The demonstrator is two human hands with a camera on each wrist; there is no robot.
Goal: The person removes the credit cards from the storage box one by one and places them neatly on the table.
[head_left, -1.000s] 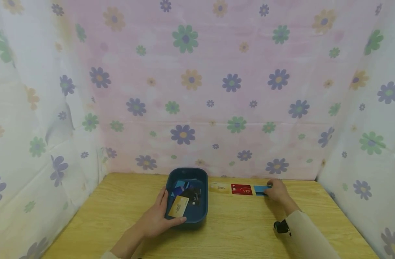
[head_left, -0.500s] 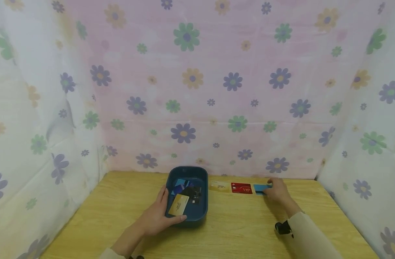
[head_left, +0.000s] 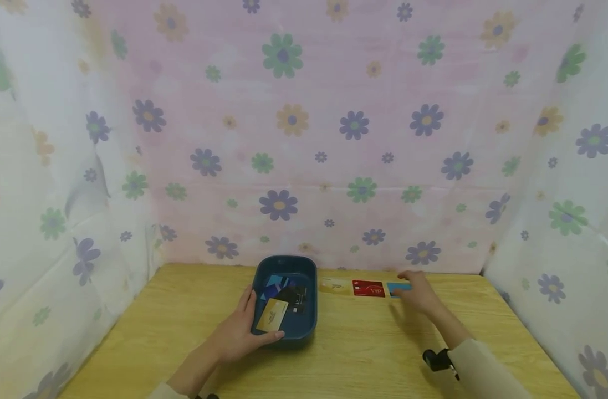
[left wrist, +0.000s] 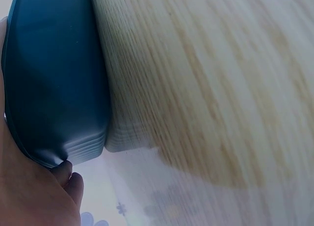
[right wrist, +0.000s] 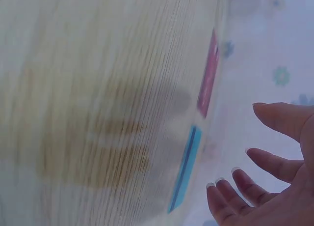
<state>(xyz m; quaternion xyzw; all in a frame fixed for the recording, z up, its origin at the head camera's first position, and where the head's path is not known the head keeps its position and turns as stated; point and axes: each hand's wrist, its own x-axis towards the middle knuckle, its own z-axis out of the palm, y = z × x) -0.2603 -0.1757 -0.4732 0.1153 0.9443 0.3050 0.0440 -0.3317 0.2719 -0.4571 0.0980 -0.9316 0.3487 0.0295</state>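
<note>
My left hand (head_left: 234,335) grips the dark blue plastic tray (head_left: 314,299), thumb over the near rim and fingers along its left side. In the left wrist view, curled fingertips of the left hand (left wrist: 37,199) show at the tray's (left wrist: 59,73) edge. Inside lie a gold card (head_left: 272,315), a black card (head_left: 297,300) and blue cards (head_left: 274,285), partly overlapping. My right hand (head_left: 418,293) hovers with spread fingers over a light blue card (head_left: 396,287), partly hiding it. The right wrist view shows this blue card (right wrist: 185,169) flat on the table, away from the fingers.
Left of the blue card, a red VIP card (head_left: 368,288) and a pale gold card (head_left: 335,286) lie in a row along the back of the wooden table (head_left: 353,354). A flowered curtain (head_left: 304,138) encloses the back and both sides.
My right hand has let go of the light blue card and lifted off it, its fingers spreading. The card stays at the row's right end. My left hand keeps its hold on the tray.
</note>
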